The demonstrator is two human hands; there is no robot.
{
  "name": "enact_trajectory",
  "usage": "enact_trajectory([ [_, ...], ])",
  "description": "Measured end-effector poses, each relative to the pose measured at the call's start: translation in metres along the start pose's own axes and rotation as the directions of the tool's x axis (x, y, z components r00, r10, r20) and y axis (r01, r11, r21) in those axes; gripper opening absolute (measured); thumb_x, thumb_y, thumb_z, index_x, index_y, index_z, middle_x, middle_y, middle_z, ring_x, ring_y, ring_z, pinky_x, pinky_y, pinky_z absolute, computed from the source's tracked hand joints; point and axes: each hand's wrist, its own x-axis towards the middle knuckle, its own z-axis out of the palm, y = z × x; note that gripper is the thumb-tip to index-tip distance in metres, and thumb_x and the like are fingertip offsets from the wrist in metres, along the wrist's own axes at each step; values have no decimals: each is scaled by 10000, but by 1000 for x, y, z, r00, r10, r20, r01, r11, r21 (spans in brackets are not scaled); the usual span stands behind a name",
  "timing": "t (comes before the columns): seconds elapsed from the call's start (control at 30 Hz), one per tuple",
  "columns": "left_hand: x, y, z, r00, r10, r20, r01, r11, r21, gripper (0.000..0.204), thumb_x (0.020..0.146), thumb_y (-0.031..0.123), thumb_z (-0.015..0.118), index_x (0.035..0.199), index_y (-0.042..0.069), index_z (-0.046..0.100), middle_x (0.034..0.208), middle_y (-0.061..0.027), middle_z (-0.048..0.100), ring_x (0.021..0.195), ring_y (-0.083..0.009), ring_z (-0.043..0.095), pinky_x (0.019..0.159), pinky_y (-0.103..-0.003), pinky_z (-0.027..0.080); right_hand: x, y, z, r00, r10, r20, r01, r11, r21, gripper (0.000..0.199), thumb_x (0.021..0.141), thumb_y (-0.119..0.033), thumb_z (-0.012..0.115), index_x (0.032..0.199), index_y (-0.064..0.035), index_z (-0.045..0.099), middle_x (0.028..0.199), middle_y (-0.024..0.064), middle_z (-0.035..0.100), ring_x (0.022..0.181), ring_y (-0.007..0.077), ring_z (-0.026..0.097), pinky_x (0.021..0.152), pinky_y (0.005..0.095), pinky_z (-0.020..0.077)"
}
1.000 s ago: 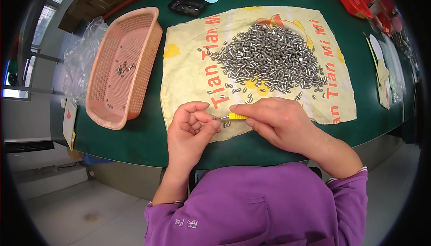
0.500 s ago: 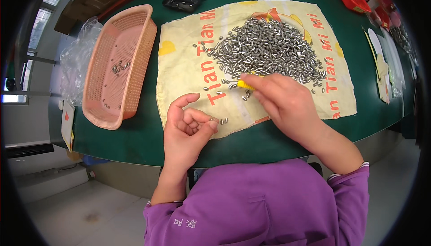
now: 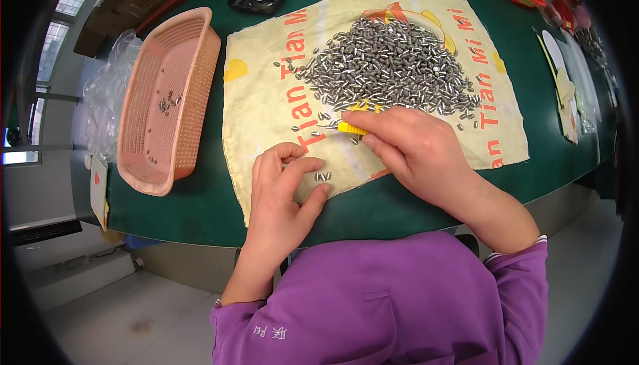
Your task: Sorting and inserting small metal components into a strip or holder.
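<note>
The right hand (image 3: 413,149) grips yellow-handled tweezers (image 3: 347,127) pointing left toward stray metal pins (image 3: 311,133), nearer than the left hand (image 3: 283,188), whose loosely curled fingers hold nothing beside two pins (image 3: 323,176).

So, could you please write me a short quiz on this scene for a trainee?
1. True or false: the pink basket lies to the left of the yellow cloth.
2. What does the right hand hold? A) a yellow-handled tool B) a red box C) a cup
3. Fill in: the left hand rests beside a few small metal ____.

Key: 1 true; 2 A; 3 pieces, like those in the grey pile.
</note>
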Motion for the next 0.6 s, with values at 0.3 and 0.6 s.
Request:
enact_trajectory([
  [0.3,6,-8,5,994,108,-14,-108,994,-24,249,804,-14,789,1024,53,692,1253,-123,575,1183,-286,558,982,-378,484,1,0,1,1000,2,2,-2,1000,15,315,895,-118,726,1209,-122,714,844,73,665,787,277,682,670,393,559],
  [0.6,-4,-21,-6,950,-267,164,231,241,-943,174,1034,72,622,1202,28,609,1014,-83,711,895,-132,674,813,-266,549,0,-11,-6,996,-5,91,-3,997,83,333,908,-135,721,1240,-159,711,827,53,664,787,254,677,673,378,547],
])
